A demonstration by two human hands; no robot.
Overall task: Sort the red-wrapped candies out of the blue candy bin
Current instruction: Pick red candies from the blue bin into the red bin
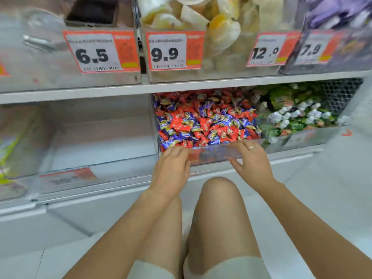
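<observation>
Both hands are resting on the clear front wall of the candy bin: left hand and right hand (a ring on it), fingers spread wide, holding nothing. Behind them, red-wrapped candies are lying mixed with blue-wrapped candies.

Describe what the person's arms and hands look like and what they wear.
Both forearms are bare, with no sleeves or gloves in view. The left hand wears nothing. The right hand wears a thin pale ring on one finger. No watch or bracelet shows.
</observation>
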